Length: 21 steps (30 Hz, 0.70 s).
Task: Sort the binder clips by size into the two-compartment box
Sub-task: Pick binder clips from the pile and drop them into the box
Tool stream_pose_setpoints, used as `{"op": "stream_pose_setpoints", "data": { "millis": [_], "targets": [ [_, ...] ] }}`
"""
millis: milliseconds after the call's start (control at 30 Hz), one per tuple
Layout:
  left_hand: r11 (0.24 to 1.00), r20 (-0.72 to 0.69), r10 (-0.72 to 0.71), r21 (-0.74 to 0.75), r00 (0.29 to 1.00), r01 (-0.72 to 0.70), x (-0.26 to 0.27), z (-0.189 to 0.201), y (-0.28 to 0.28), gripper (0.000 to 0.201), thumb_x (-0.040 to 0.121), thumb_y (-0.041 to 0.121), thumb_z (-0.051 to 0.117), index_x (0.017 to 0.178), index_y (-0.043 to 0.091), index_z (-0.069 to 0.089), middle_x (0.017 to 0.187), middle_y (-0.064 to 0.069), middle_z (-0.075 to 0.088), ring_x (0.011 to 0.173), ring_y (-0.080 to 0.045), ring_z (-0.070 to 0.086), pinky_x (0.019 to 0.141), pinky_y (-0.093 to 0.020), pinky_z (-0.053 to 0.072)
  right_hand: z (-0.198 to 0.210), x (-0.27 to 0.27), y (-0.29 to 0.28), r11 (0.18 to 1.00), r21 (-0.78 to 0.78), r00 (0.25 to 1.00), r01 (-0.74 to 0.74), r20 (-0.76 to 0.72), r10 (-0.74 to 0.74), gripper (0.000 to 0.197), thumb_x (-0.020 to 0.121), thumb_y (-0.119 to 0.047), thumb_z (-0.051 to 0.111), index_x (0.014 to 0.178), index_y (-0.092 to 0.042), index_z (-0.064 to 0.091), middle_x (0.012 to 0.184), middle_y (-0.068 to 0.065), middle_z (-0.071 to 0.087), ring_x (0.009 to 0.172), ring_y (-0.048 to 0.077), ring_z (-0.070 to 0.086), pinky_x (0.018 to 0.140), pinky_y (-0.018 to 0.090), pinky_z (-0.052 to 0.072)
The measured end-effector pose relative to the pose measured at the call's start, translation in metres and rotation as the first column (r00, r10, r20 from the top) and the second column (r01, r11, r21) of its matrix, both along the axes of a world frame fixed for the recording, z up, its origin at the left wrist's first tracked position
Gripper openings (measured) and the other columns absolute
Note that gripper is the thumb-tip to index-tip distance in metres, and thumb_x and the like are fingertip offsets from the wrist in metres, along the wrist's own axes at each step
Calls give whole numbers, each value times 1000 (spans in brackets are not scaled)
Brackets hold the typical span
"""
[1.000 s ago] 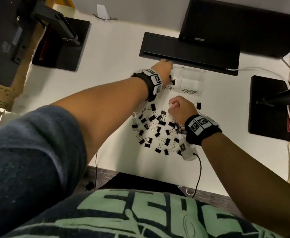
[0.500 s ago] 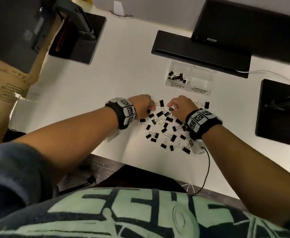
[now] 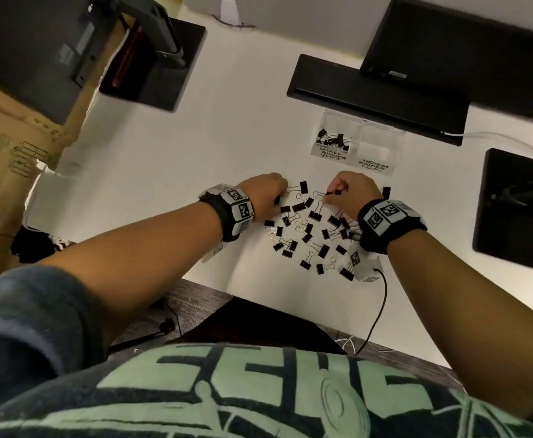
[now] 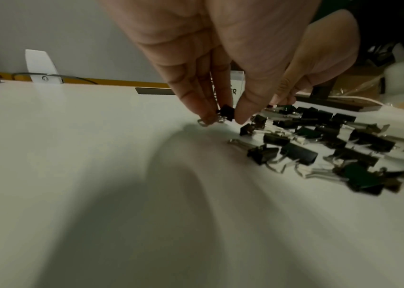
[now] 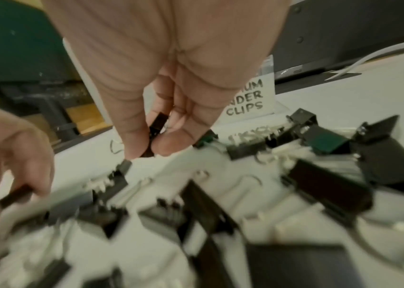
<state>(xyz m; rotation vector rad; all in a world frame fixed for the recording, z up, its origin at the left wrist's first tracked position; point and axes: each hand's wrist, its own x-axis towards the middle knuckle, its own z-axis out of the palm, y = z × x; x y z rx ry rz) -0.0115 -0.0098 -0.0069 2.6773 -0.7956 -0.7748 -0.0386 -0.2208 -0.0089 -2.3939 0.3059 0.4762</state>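
Note:
Several black binder clips (image 3: pixel 309 235) lie scattered on the white table between my hands. My left hand (image 3: pixel 266 194) is at the pile's left edge and pinches a small black clip (image 4: pixel 226 113) between thumb and fingers just above the table. My right hand (image 3: pixel 350 194) is at the pile's far right side and pinches another small black clip (image 5: pixel 157 124) with thumb and forefinger. The clear two-compartment box (image 3: pixel 358 142) stands beyond the pile. Its left half, labelled small binder clips, holds several clips (image 3: pixel 333 139); its right half, labelled medium, looks bare.
A black monitor base (image 3: pixel 376 99) runs just behind the box. Black stands sit at the far left (image 3: pixel 157 67) and the right (image 3: pixel 511 210). A black cable (image 3: pixel 379 308) trails from my right wrist toward the table's near edge. Cardboard boxes (image 3: pixel 3 159) stand at the left.
My left hand came back from the box's small-clip compartment to the pile and took hold of a small clip. My right hand stayed at the pile and now pinches a clip.

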Motion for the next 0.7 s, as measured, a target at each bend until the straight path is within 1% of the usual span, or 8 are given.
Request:
{"op": "stream_pose_setpoints", "data": {
  "millis": [67,133,167,267,400,533,633,700],
  "targets": [
    [999,-32,2,-40,999,-3,-2,2,1,29,86,16,59,114,11,56,116,-6,58,101,-25,59,74,-26,42,10,7,-1,995,75,997,66,37,-69,13,77,-17,75,85,-16,65,82,0,60,75,16,57,65,21,48],
    [998,-53,-27,-57,998,24,-5,1,0,35,87,16,58,122,15,54,119,-5,57,104,-24,58,79,-29,47,24,18,-2,983,128,985,130,93,-143,12,79,-19,73,87,-17,65,88,3,65,77,17,62,71,25,54],
    [998,-52,-47,-52,998,44,-7,0,-1,38,87,16,58,125,18,54,120,-5,56,105,-23,57,82,-32,51,30,25,-3,978,136,976,158,131,-176,12,80,-20,72,89,-16,65,90,3,66,77,16,64,70,24,55],
    [995,-27,-95,-16,995,95,-8,-3,-2,37,89,18,58,125,21,56,120,-6,53,108,-24,55,80,-36,54,39,52,-7,969,100,947,225,213,-242,10,81,-20,71,88,-19,64,91,2,69,77,14,66,67,21,53],
    [990,-7,-139,8,990,139,-7,-6,-4,32,90,19,57,122,18,57,120,-8,51,111,-26,54,80,-38,54,36,80,-9,956,2,933,295,214,-289,11,80,-16,70,78,-23,61,93,3,71,87,18,70,77,29,58],
    [985,12,-171,33,985,170,-5,-8,-7,33,92,18,55,124,13,54,122,-10,50,112,-28,53,81,-36,50,30,90,-7,953,-48,935,299,214,-282,6,82,-15,67,87,-17,66,95,4,71,88,18,69,80,29,57],
    [984,10,-173,41,985,172,-2,-9,-8,33,92,18,54,125,10,53,124,-11,49,109,-29,55,75,-32,45,29,90,-4,959,-68,945,274,206,-255,15,84,-14,65,98,-15,67,98,4,68,89,15,63,83,26,52],
    [988,-6,-151,30,989,151,1,-8,-7,33,92,19,55,124,10,54,124,-10,49,106,-29,56,73,-32,44,31,86,-3,965,-66,953,253,190,-237,20,85,-11,63,104,-14,66,107,5,67,96,17,62,80,23,48]
  ]
}}
